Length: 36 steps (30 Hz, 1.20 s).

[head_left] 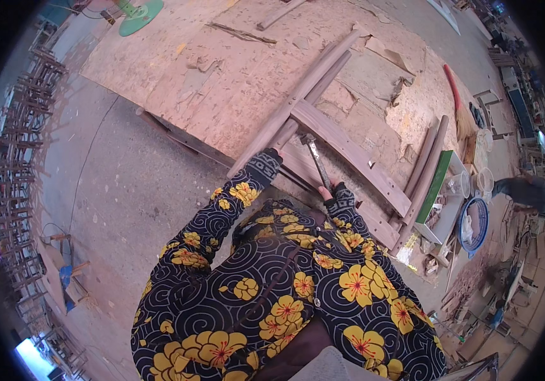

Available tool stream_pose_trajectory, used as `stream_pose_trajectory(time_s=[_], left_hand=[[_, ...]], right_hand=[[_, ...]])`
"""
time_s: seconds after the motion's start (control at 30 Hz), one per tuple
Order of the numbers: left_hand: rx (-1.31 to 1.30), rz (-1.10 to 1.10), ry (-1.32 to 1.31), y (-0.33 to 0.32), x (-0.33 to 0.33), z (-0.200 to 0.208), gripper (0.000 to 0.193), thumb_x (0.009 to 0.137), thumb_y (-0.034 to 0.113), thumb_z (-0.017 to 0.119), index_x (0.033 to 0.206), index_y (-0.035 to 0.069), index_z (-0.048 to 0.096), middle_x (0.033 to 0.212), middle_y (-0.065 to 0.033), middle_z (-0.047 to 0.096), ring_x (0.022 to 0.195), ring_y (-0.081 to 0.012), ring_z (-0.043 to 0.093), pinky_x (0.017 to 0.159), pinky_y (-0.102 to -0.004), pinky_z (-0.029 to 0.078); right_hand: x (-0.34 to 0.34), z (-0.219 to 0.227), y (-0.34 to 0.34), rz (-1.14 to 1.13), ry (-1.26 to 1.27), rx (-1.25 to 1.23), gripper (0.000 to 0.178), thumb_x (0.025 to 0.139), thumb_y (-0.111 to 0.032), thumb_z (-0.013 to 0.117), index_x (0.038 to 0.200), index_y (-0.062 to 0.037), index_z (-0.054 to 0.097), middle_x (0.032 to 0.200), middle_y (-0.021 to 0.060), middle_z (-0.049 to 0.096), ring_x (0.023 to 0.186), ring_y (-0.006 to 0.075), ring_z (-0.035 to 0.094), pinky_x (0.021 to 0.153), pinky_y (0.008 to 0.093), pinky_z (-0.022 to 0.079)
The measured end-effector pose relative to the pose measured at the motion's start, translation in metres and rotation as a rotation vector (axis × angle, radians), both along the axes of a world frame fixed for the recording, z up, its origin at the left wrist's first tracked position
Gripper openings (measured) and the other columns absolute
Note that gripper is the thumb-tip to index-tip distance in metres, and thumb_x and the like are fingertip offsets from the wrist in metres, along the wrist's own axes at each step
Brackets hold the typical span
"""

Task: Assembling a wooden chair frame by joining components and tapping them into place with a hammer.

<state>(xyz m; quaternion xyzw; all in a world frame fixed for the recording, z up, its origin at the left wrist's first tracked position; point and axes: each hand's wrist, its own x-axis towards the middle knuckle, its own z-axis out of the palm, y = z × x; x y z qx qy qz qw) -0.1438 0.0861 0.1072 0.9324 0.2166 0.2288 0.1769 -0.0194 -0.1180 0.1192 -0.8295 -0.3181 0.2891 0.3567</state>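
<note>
A brown wooden frame [342, 143] of long posts and wide crosspieces lies on the worktable's near part. My right hand [341, 198], in a dark patterned fingerless glove, is closed round the handle of a hammer [315, 160]. The hammer's metal head points away from me, over the gap between the frame's crosspieces. My left hand [265, 165], gloved the same way, is closed at the left end of the frame, by its long post. Most of its fingers are hidden behind the glove.
The worktable [158, 82] has a worn, peeling top. On its right are a green-and-white box [441, 197], a blue basket [472, 225], clear plastic tubs and a red-handled brush [452, 86]. A green round base [141, 17] stands far left. Stacked chairs line the left; another person [526, 192] is at right.
</note>
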Motion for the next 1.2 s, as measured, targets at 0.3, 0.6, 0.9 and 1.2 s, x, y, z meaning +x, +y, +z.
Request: stream_pose_trajectory(time_s=[0.3,0.6,0.9,1.2], left_hand=[[-0.344,0.127,0.015,0.065,-0.033,-0.203,0.014,0.076,0.017,0.05,0.078,0.003,0.053,0.08,-0.0176,0.049,0.076,-0.0324,0.051,0.067,-0.0407,0.042],[-0.097,0.086,0.412,0.028,0.001,-0.035,0.019,0.078,0.02,0.05,0.087,0.004,0.052,0.088,-0.0166,0.049,0.082,-0.0297,0.05,0.071,-0.0381,0.043],[-0.106,0.074,0.591,0.02,0.006,-0.006,0.026,0.079,0.022,0.049,0.097,0.004,0.052,0.096,-0.0157,0.05,0.088,-0.027,0.05,0.075,-0.0355,0.044],[-0.119,0.159,0.337,0.013,0.008,-0.018,0.024,0.078,0.024,0.046,0.084,0.003,0.055,0.092,-0.0186,0.049,0.085,-0.031,0.049,0.076,-0.0386,0.04]], right_hand=[[-0.001,0.005,0.001,0.06,0.06,-0.027,0.038,0.077,-0.031,0.056,0.103,-0.004,0.05,0.087,0.0161,0.058,0.082,0.0259,0.056,0.071,0.0321,0.042],[0.009,0.002,-0.015,0.052,0.052,-0.028,0.036,0.077,-0.029,0.056,0.103,-0.0043,0.05,0.087,0.0166,0.057,0.083,0.0259,0.056,0.072,0.0321,0.042],[0.001,0.01,-0.002,0.095,0.067,0.029,0.034,0.076,-0.027,0.058,0.101,-0.0056,0.051,0.078,0.0105,0.057,0.074,0.0192,0.055,0.067,0.0293,0.042],[-0.007,0.009,0.025,0.164,-0.001,0.202,0.035,0.076,-0.024,0.059,0.105,-0.0062,0.05,0.075,0.0104,0.058,0.068,0.0184,0.056,0.064,0.0286,0.043]])
